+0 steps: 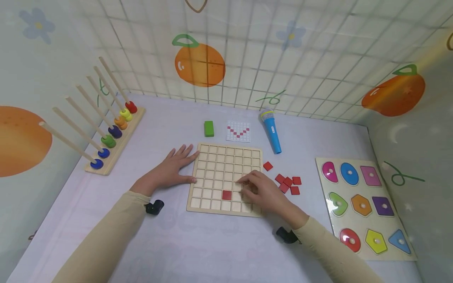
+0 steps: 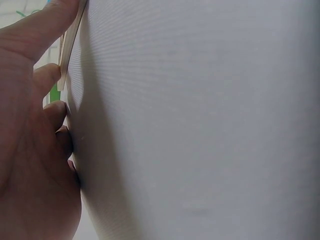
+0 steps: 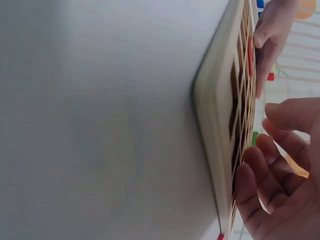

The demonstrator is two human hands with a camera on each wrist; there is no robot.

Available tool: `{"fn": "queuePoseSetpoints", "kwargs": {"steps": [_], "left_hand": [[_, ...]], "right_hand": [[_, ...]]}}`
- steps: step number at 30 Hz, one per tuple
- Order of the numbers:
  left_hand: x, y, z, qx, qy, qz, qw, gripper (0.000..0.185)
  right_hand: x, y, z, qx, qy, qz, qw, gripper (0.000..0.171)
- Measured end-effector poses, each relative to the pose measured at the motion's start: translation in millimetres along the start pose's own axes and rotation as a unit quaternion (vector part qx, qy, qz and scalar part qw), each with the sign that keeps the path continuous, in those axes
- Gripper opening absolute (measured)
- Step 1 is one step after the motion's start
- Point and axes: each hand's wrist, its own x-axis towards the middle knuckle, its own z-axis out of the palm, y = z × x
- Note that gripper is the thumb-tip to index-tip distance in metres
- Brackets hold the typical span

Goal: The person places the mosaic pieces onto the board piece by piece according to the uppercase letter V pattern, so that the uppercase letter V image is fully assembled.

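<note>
A square wooden grid board (image 1: 208, 211) lies on the table, with one red square tile (image 1: 227, 195) set in a lower cell. My left hand (image 1: 171, 169) rests at the board's left edge, fingers spread, thumb and index finger touching the rim. Over the lower right of the board is my right hand (image 1: 263, 192), its fingers loosely bent. In the right wrist view its thumb and index finger (image 3: 285, 142) stand slightly apart, with nothing visible between them. Several loose red tiles (image 1: 284, 188) lie just right of the board.
Behind the board are a green block (image 1: 209, 129), a pattern card (image 1: 238, 131) with a red V and a blue toy microphone (image 1: 272, 135). A peg stand with coloured beads (image 1: 124, 143) is at left, a knobbed shape puzzle (image 1: 341, 188) at right.
</note>
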Motion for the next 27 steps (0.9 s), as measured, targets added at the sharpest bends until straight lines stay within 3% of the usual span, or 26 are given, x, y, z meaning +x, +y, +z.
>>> {"fn": "queuePoseSetpoints", "kwargs": {"steps": [19, 27], "left_hand": [[0.0, -0.3, 0.3, 0.0, -0.003, -0.004, 1.0, 0.098], [0.2, -1.9, 0.9, 0.0, 0.0, 0.005, 1.0, 0.098]], "right_hand": [[13.9, 45.0, -36.0, -0.026, 0.063, 0.044, 0.997, 0.027], [16.8, 54.6, -43.2, -0.038, 0.072, 0.087, 0.993, 0.029]]}}
